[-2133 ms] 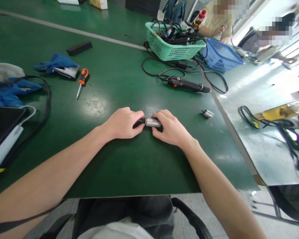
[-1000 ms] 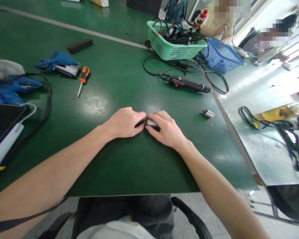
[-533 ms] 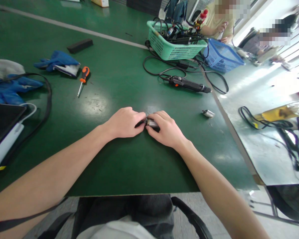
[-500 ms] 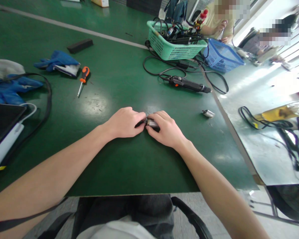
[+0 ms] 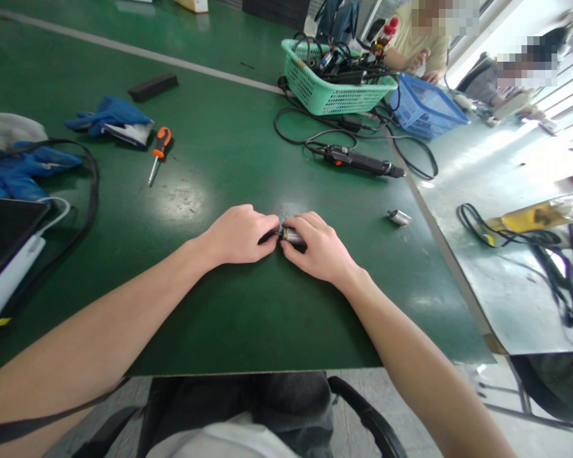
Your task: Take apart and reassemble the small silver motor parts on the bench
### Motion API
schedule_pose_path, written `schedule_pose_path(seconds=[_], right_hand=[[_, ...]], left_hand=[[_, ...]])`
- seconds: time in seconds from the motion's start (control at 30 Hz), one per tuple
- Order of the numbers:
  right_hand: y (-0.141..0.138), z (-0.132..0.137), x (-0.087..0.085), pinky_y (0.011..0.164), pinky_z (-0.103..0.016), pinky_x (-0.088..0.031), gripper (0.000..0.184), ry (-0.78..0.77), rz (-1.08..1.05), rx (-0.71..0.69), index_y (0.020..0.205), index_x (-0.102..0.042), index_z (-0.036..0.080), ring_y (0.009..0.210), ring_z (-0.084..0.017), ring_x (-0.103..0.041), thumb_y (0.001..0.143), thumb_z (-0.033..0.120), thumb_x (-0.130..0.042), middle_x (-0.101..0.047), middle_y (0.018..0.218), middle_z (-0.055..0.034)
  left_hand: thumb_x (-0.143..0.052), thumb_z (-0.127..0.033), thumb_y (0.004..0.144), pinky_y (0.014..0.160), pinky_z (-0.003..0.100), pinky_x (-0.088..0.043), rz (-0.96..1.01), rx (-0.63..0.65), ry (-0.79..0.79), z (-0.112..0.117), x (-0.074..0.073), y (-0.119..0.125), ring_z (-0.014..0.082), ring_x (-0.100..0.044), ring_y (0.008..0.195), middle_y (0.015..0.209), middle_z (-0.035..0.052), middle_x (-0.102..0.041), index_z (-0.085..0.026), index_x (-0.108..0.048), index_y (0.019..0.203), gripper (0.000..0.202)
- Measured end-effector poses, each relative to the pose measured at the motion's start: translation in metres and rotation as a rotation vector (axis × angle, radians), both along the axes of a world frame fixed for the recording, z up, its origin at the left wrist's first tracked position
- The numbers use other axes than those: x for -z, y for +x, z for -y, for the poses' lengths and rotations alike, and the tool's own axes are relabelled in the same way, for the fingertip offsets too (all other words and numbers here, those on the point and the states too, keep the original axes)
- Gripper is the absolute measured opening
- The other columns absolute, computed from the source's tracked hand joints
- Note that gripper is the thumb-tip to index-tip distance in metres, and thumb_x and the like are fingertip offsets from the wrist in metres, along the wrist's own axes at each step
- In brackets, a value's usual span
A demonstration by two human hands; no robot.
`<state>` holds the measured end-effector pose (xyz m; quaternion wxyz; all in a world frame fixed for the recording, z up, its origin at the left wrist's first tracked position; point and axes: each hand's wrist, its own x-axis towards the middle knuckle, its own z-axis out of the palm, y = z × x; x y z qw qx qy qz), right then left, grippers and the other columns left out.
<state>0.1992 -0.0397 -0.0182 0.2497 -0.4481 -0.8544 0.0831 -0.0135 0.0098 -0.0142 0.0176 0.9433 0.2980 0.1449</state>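
Close together over the green table, my hands meet at a small silver metal cylinder (image 5: 292, 235), which looks like a little motor. It lies sideways, with a dark end pointing left. My right hand (image 5: 316, 247) is closed around it, thumb in front and fingers behind. My left hand (image 5: 246, 235) is closed on a small black part (image 5: 268, 237) at the cylinder's left end; most of that part is hidden by the fingers. Off to the right, a similar silver cylinder (image 5: 400, 217) lies loose on the tabletop.
Beyond my hands lie a black electric screwdriver (image 5: 363, 161) and an orange-handled screwdriver (image 5: 159, 152). Blue gloves (image 5: 109, 117) and a black-screened device (image 5: 9, 238) are leftward. A green basket (image 5: 334, 95) of cables and a blue basket (image 5: 427, 108) stand near a person (image 5: 417, 44).
My hands and the parts in them show no visible movement. Across the table, a person's raised hand has shifted slightly down and left.
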Motion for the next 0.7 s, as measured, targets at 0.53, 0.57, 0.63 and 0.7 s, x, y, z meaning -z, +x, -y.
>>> schedule_pose_path(seconds=[0.53,0.57,0.63,0.7], right_hand=[[-0.0002,-0.0003,-0.0002,0.091,-0.043,-0.052,0.022,0.010,0.008,0.005,0.112,-0.062,0.018,0.097,-0.028,-0.060,0.091,0.026,-0.059,-0.067,0.102,-0.0106],[-0.0002,-0.0004,0.0001,0.091,-0.043,-0.052,0.022,0.010,0.007,0.006,0.112,-0.062,0.018,0.097,-0.028,-0.060,0.091,0.026,-0.059,-0.067,0.102,-0.0106],[0.0000,-0.0005,0.0005,0.091,-0.043,-0.052,0.023,0.008,0.003,0.007,0.113,-0.062,0.019,0.098,-0.028,-0.060,0.091,0.026,-0.059,-0.067,0.103,-0.0105],[0.0003,-0.0005,0.0008,0.091,-0.044,-0.052,0.023,0.003,0.000,0.009,0.113,-0.062,0.020,0.099,-0.028,-0.060,0.091,0.026,-0.059,-0.067,0.103,-0.0103]], left_hand=[[-0.048,-0.033,0.093,0.068,0.035,-0.042,0.010,-0.007,-0.014,0.0003,0.0013,0.0008,0.0190,-0.061,0.063,0.072,0.0032,-0.070,-0.020,-0.062,0.083,0.021],[-0.048,-0.033,0.093,0.068,0.035,-0.042,0.008,-0.007,-0.015,0.0004,0.0011,0.0007,0.0188,-0.061,0.063,0.072,0.0031,-0.070,-0.020,-0.062,0.082,0.021],[-0.048,-0.033,0.093,0.068,0.035,-0.043,0.005,-0.007,-0.015,0.0006,0.0007,0.0004,0.0186,-0.061,0.063,0.072,0.0030,-0.070,-0.020,-0.061,0.082,0.021],[-0.048,-0.033,0.093,0.068,0.035,-0.043,0.002,-0.006,-0.015,0.0007,0.0003,0.0001,0.0188,-0.062,0.063,0.072,0.0030,-0.070,-0.020,-0.062,0.083,0.022]])
